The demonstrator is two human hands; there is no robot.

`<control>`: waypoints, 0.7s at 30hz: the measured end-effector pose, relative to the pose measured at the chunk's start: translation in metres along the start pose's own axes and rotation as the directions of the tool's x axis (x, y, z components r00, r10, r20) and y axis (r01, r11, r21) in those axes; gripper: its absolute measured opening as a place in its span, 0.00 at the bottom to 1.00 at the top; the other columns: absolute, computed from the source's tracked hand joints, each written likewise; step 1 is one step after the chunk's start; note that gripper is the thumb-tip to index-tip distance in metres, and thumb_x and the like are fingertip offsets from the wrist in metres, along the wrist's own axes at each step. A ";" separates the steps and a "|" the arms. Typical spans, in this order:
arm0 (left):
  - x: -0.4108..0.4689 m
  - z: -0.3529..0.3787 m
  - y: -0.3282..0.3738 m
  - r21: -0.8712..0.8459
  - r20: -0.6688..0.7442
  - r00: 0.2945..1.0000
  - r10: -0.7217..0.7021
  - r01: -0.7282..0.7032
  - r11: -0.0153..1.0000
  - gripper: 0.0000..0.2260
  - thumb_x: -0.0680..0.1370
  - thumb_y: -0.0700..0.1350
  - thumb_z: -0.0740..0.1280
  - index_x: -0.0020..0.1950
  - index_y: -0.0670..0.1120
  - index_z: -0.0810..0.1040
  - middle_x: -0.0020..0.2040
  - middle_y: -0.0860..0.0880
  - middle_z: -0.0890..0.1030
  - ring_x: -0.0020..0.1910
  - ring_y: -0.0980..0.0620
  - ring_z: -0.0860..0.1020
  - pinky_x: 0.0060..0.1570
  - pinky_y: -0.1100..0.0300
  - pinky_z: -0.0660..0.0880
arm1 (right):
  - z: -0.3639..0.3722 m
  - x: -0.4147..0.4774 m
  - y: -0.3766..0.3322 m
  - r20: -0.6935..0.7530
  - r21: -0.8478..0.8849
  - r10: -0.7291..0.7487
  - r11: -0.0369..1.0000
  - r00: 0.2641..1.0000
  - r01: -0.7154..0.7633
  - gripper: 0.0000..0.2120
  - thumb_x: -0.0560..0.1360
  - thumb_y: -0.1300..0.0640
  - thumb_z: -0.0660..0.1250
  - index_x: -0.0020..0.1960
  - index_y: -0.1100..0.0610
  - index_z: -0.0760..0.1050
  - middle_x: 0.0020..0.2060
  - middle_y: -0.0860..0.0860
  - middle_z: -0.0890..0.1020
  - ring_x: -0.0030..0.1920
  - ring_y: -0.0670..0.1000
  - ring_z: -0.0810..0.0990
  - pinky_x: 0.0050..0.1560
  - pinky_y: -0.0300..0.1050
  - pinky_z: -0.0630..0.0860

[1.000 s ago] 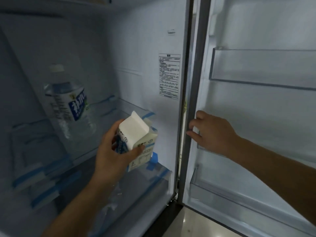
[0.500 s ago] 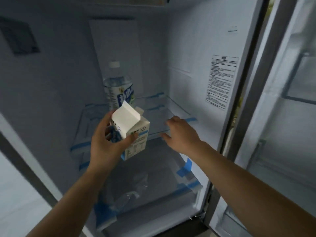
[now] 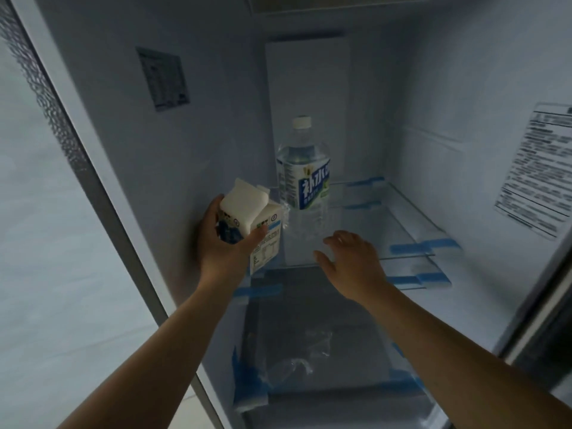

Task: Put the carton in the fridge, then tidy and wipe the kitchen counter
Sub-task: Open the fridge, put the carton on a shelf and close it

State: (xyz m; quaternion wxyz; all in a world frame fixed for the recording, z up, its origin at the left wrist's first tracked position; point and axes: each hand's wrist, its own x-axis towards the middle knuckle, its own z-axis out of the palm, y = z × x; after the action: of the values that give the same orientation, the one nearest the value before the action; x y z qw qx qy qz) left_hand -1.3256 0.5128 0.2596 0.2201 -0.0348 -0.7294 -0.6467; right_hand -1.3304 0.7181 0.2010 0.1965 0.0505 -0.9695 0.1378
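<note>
Carton sits in the left hand, tilted so its gable leans toward ten o'clock, held at the front left of the glass shelf and not yet resting on it. The hand's fingers are clamped around the carton's base and printed sides, the thumb across its front face. At about one o'clock from the carton, just beside it, stands a tall water bottle, upright on the same shelf. The right hand is empty, fingers spread apart, hovering over the shelf's front edge at about four o'clock from the bottle; whether it touches the glass cannot be told.

The likely step is setting the carton down on the shelf, so the counter work has not begun. The main risk is the tilt: set down at this angle, the carton could land on one edge and topple, and if its spout is not sealed it could leak. The bottle stands close enough that a push toward one o'clock could knock it over. The carton also hangs over the shelf's front lip, so a release too early would drop it into the lower compartment.
</note>
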 end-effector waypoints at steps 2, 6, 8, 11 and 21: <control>0.007 0.008 -0.009 -0.020 -0.038 0.999 -0.038 0.037 0.999 0.34 0.67 0.40 0.76 0.69 0.51 0.66 0.61 0.53 0.74 0.55 0.57 0.75 0.57 0.54 0.76 | 0.005 -0.002 0.004 -0.056 0.048 -0.001 0.999 0.998 0.003 0.29 0.74 0.39 0.50 0.58 0.59 0.77 0.57 0.58 0.79 0.57 0.60 0.77 0.54 0.56 0.73; 0.022 0.023 -0.019 -0.051 -0.076 0.993 -0.089 0.085 0.995 0.37 0.67 0.42 0.77 0.71 0.54 0.64 0.65 0.53 0.71 0.61 0.54 0.72 0.60 0.53 0.74 | 0.007 -0.002 0.009 -0.068 0.074 0.010 0.997 0.998 -0.005 0.27 0.73 0.39 0.53 0.55 0.56 0.79 0.55 0.56 0.81 0.55 0.58 0.78 0.53 0.54 0.74; 0.026 0.031 -0.021 -0.045 -0.055 0.995 -0.082 0.079 0.996 0.36 0.67 0.42 0.76 0.71 0.53 0.64 0.66 0.52 0.71 0.61 0.55 0.71 0.61 0.55 0.72 | 0.007 -0.001 0.010 -0.066 0.098 0.019 0.995 0.998 -0.012 0.27 0.72 0.38 0.53 0.55 0.56 0.80 0.55 0.57 0.81 0.56 0.58 0.78 0.53 0.54 0.74; 0.033 0.038 -0.027 -0.049 -0.045 0.995 -0.091 0.089 0.995 0.35 0.67 0.43 0.76 0.71 0.53 0.64 0.68 0.50 0.71 0.62 0.53 0.73 0.62 0.51 0.73 | 0.008 -0.002 0.013 -0.075 0.137 0.054 0.990 0.996 -0.044 0.27 0.72 0.38 0.54 0.55 0.55 0.79 0.58 0.58 0.79 0.58 0.59 0.76 0.55 0.56 0.75; 0.050 0.044 -0.035 -0.031 0.080 0.997 -0.018 0.021 0.999 0.32 0.68 0.43 0.75 0.68 0.57 0.65 0.62 0.55 0.72 0.56 0.59 0.73 0.53 0.61 0.75 | 0.008 -0.003 0.023 -0.109 0.097 0.116 0.990 0.987 -0.106 0.26 0.72 0.38 0.54 0.55 0.55 0.79 0.56 0.57 0.80 0.58 0.58 0.77 0.53 0.54 0.73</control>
State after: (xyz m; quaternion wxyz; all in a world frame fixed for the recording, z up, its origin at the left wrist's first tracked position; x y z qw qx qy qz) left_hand -1.3943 0.5375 0.2428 0.1837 -0.0571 -0.7276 -0.6585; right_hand -1.3340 0.7380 0.1875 0.2411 -0.0026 -0.9506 0.1954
